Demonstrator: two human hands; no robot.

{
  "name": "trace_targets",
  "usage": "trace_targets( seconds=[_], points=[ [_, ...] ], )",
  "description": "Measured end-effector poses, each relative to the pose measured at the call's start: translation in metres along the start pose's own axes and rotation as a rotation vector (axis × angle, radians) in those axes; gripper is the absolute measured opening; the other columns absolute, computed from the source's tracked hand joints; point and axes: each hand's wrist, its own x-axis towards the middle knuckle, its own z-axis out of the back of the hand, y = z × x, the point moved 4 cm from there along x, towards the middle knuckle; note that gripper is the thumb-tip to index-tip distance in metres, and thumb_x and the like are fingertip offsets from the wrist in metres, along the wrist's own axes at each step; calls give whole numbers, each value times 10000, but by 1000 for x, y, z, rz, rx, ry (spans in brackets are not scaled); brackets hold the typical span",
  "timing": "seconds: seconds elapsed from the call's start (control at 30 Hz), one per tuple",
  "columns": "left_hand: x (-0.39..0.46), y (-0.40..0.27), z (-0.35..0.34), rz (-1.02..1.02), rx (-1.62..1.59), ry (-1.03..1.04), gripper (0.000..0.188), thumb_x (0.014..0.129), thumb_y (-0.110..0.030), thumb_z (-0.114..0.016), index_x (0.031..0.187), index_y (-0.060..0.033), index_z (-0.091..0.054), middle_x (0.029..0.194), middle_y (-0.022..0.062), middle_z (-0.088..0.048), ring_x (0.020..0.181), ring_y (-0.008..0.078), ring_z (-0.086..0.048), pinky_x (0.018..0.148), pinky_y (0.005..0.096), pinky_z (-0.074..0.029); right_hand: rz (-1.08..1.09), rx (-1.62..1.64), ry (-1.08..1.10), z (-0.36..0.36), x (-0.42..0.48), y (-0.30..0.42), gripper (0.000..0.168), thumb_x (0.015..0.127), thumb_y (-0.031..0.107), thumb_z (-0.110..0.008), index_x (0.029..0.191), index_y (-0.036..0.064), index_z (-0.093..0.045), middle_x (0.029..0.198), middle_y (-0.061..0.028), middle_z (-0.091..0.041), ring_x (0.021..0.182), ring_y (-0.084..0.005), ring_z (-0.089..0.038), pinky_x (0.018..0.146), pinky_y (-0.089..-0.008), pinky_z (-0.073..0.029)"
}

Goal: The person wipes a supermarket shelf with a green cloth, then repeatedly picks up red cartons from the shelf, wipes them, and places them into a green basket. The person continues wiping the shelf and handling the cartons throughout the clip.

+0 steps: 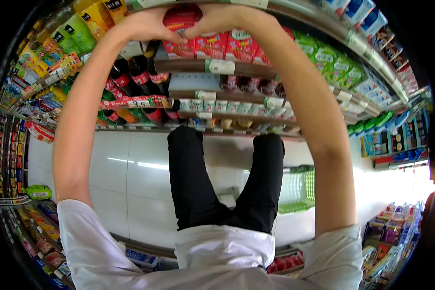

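Observation:
Both my arms reach up to a shelf of drink cartons at the top of the head view. My left hand [148, 25] and my right hand [217, 20] curve around a red carton [181, 21] from its two sides, with thumbs meeting in front of it. Its lower front shows beneath the thumbs. More red cartons [211, 46] stand in a row to the right on the same shelf, above a price tag [220, 66]. Green cartons [324, 58] continue farther right. The far fingers are hidden, so how firmly they press cannot be seen.
Juice bottles [94, 18] and cola bottles [139, 70] fill the shelves at left. Lower shelves hold small white cups [221, 106] and dark jars [249, 84]. A green basket [297, 206] rests on the tiled floor [145, 181] right of my legs. A metal shelf rail [362, 43] runs across above the cartons.

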Motion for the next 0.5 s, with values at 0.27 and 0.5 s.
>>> trace_targets(
  seconds=[0.27, 0.5],
  points=[
    [24, 28, -31, 73, 111, 61, 973, 673, -515, -876, 1418, -17, -498, 1357, 200, -598, 1248, 318, -575, 1052, 389, -455, -222, -131, 207, 4, -28, 12, 806, 783, 459, -683, 1407, -8, -476, 1310, -310, -587, 1219, -376, -591, 991, -414, -490],
    [26, 12, -25, 92, 227, 94, 1047, 663, -609, -839, 1424, 14, -479, 1371, 258, -574, 1267, 370, -552, 1081, 392, -433, -83, -420, -150, -3, -82, -4, 680, 878, 514, -659, 1413, 110, -547, 1247, -186, -666, 1123, -349, -659, 962, -469, -537]
  ],
)
